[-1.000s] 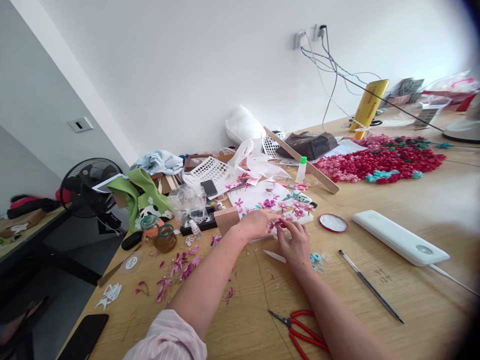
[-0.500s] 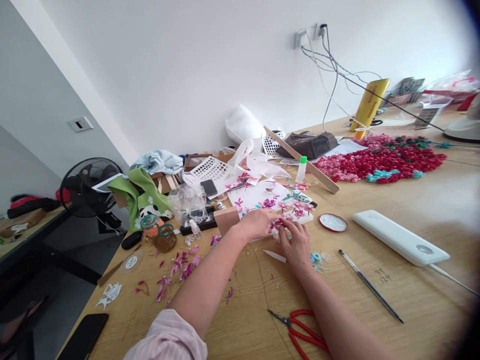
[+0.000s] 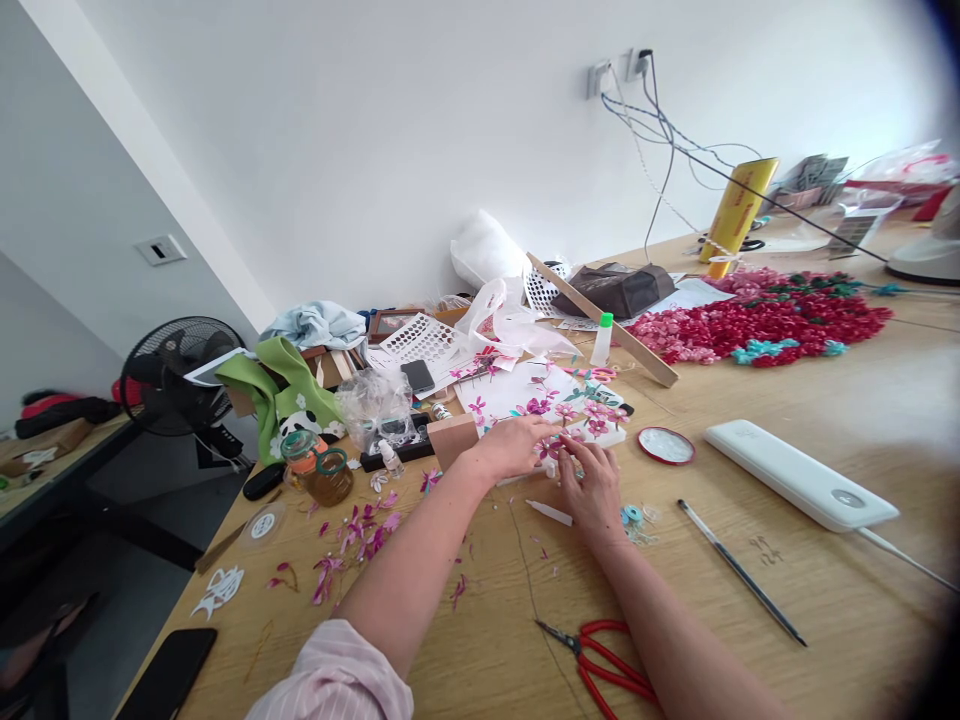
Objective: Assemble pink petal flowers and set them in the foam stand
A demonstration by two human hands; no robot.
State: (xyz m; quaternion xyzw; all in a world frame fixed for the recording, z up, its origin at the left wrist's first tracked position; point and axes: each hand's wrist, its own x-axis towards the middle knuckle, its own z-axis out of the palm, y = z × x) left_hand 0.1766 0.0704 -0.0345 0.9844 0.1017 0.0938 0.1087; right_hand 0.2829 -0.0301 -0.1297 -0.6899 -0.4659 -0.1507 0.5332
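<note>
My left hand and my right hand meet over the middle of the table, fingers bent toward each other. Between their fingertips is a magenta flower, pinched by both. More pink flowers with green leaves stand just beyond, by a white block. A white pointed tube lies below my right hand, and teal rings are to its right. Red-handled scissors rest nearer me. Loose magenta petals are scattered left of my left forearm.
A wooden block stands beside my left forearm. Rightward are a round red-rimmed lid, a pen and a white power bank. Behind lie a green-capped bottle, a wooden strip and a red flower pile. A glass jug stands left.
</note>
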